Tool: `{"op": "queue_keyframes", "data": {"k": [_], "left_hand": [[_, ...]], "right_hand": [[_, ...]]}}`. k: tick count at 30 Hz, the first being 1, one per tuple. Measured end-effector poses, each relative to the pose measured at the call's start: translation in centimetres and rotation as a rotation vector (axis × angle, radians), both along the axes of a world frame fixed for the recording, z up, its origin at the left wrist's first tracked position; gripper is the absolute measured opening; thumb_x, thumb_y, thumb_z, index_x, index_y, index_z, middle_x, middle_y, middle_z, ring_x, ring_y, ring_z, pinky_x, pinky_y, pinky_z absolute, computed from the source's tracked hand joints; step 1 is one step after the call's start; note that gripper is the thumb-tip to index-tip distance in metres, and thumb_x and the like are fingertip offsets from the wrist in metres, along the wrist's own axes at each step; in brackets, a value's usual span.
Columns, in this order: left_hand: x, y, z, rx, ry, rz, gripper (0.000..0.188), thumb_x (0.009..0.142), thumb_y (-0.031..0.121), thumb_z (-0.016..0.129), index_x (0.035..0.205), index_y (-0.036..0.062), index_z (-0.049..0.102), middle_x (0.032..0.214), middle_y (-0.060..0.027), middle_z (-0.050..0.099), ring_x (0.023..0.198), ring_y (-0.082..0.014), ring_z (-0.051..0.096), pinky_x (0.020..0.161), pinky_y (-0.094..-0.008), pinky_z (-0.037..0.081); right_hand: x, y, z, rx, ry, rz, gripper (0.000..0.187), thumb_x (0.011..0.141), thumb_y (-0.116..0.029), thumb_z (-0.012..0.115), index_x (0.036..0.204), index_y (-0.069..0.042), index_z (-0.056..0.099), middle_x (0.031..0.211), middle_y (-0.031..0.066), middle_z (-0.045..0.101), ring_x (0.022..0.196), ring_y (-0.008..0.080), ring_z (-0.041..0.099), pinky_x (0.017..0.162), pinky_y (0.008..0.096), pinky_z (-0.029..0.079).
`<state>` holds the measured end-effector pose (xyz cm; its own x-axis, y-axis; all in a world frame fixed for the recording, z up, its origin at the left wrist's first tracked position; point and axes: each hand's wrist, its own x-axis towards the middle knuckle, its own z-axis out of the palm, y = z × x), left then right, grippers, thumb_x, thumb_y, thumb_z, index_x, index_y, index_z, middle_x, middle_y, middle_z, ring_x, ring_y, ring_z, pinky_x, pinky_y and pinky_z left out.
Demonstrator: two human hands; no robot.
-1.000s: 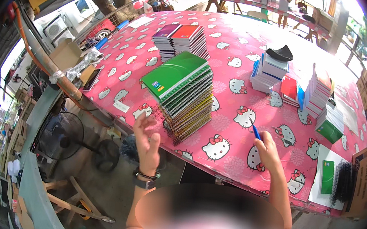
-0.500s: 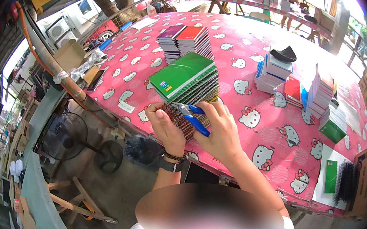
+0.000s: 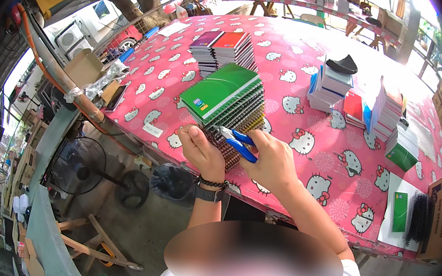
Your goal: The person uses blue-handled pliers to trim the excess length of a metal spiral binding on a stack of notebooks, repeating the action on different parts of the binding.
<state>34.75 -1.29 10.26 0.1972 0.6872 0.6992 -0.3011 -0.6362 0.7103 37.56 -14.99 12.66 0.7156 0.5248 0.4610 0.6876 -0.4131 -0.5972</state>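
Note:
A tall stack of spiral-bound notebooks (image 3: 221, 89) with a green cover on top stands near the front edge of the table. My right hand (image 3: 273, 160) grips blue-handled cutting pliers (image 3: 240, 146), their metal jaws at the wire binding near the stack's lower left corner. Beside that corner, my left hand (image 3: 202, 149) is closed, thumb up and fingers curled. Whatever its fingers hold, if anything, is hidden. A dark watch and a bead bracelet are on the left wrist.
Behind the stack stand notebooks with purple and red covers (image 3: 229, 43). More piles of notebooks (image 3: 333, 85) rise on the right. Black spiral coils (image 3: 416, 219) lie by a cardboard box (image 3: 441, 212). A black fan (image 3: 81, 166) stands on the floor at left.
The pliers have shifted slightly right along the binding, and their handles have come closer together. My left hand has moved slightly right, its fingers more curled.

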Motion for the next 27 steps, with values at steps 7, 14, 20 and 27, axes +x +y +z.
{"op": "queue_keyframes", "data": {"k": [7,14,20,27], "left_hand": [[0.0,0.1,-0.1,-0.047,0.016,0.009,0.040,0.101,0.031,0.034,0.075,0.0019,0.038,0.065,-0.0057,0.037,0.060,-0.0164,0.035,0.056,-0.0318,0.033],[0.0,-0.2,0.1,0.007,-0.015,0.012,0.039,0.101,0.030,0.034,0.075,0.0018,0.038,0.065,-0.0055,0.035,0.060,-0.0158,0.034,0.055,-0.0319,0.032],[0.0,-0.2,0.1,-0.011,0.004,0.040,0.041,0.102,0.031,0.034,0.073,0.0020,0.035,0.065,-0.0040,0.032,0.060,-0.0150,0.030,0.055,-0.0314,0.029],[0.0,-0.3,0.1,-0.005,-0.007,0.010,0.038,0.102,0.026,0.034,0.072,0.0024,0.033,0.063,-0.0040,0.030,0.059,-0.0142,0.029,0.054,-0.0308,0.029]], "right_hand": [[-0.7,-0.2,0.1,-0.008,-0.191,-0.054,0.050,0.062,-0.020,0.072,0.105,-0.004,0.053,0.095,0.0123,0.055,0.095,0.0299,0.054,0.077,0.0405,0.043],[-0.9,0.3,0.4,-0.049,-0.067,0.003,0.039,0.065,-0.020,0.071,0.096,-0.003,0.055,0.084,0.0116,0.058,0.083,0.0299,0.059,0.072,0.0421,0.048],[-0.5,-1.1,-0.1,-0.015,-0.035,-0.004,0.042,0.063,-0.020,0.072,0.097,-0.004,0.055,0.087,0.0111,0.058,0.087,0.0299,0.058,0.073,0.0415,0.047],[-0.5,-0.4,-0.7,-0.022,-0.166,-0.040,0.045,0.060,-0.018,0.072,0.100,-0.004,0.055,0.090,0.0107,0.058,0.091,0.0292,0.056,0.076,0.0400,0.045]]}}
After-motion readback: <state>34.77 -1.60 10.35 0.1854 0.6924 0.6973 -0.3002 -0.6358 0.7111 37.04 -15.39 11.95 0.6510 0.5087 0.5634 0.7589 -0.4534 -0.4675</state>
